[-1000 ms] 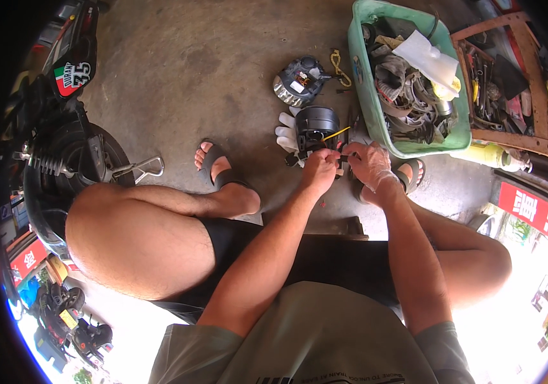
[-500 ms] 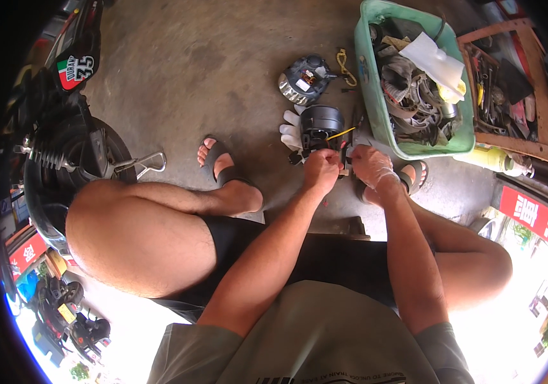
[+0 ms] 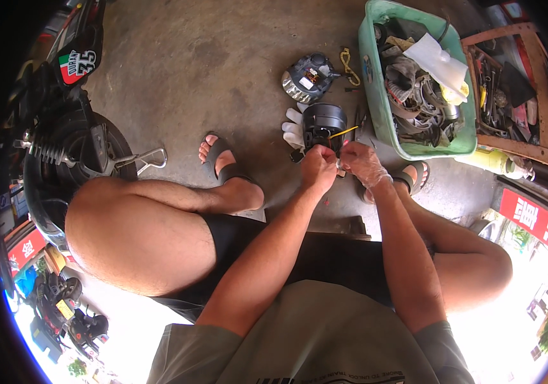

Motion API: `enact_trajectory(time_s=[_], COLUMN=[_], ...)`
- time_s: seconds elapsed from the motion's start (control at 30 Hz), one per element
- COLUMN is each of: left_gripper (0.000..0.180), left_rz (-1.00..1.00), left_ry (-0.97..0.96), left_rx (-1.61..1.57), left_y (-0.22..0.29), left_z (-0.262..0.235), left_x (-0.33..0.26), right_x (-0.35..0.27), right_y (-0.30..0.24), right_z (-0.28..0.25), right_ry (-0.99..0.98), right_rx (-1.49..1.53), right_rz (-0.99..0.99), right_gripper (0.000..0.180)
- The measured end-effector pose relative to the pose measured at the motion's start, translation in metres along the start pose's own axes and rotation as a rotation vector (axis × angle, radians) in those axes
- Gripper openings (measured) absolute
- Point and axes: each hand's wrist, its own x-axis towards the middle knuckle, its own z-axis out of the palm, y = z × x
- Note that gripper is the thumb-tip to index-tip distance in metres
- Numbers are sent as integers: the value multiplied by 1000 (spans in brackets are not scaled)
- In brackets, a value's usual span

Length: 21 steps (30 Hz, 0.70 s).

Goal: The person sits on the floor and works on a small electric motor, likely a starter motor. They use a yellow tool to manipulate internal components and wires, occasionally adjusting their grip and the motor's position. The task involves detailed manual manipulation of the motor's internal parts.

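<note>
My left hand (image 3: 318, 168) is bare, its fingers pinched together at the near edge of a black round housing (image 3: 325, 118). Close beside it, my right hand (image 3: 362, 161) wears a thin clear plastic glove and is also closed. The fingertips of both hands nearly meet; whatever small thing they hold is too small to make out. A thin yellow strip (image 3: 343, 132) sticks out from the housing toward the right. Left of the housing, partly under it, lies a white work glove (image 3: 293, 130). Beyond stands a dark round unit (image 3: 308, 78) with a shiny ribbed rim and an exposed inside.
A yellow cord (image 3: 349, 66) trails from the dark unit. To the right is a green plastic tub (image 3: 371, 102) full of parts and rags, then a wooden-framed tray (image 3: 547, 96) of tools. A motorbike wheel (image 3: 111, 144) stands at the left, near my knee.
My right hand has moved slightly left and up, bringing its fingers closer to those of my left hand. The left hand has barely shifted.
</note>
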Motion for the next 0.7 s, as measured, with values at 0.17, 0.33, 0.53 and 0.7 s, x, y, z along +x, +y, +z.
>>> enact_trajectory(time_s=[0.17, 0.33, 0.53, 0.7], left_gripper=[5, 6, 7, 11], left_rz=[-47, 2, 0, -27], left_ry=[-25, -10, -27, -58], left_rx=[-52, -5, -3, -38], left_y=[6, 6, 11, 16], left_z=[-3, -3, -7, -9], left_x=[-2, -3, -4, -6], right_x=[-3, -2, -2, 3], right_y=[-7, -4, -11, -2], right_z=[0, 3, 6, 10], right_ry=[-4, 15, 18, 18], right_rx=[85, 75, 11, 16], right_rz=[18, -6, -7, 49], right_gripper=[18, 18, 18, 22])
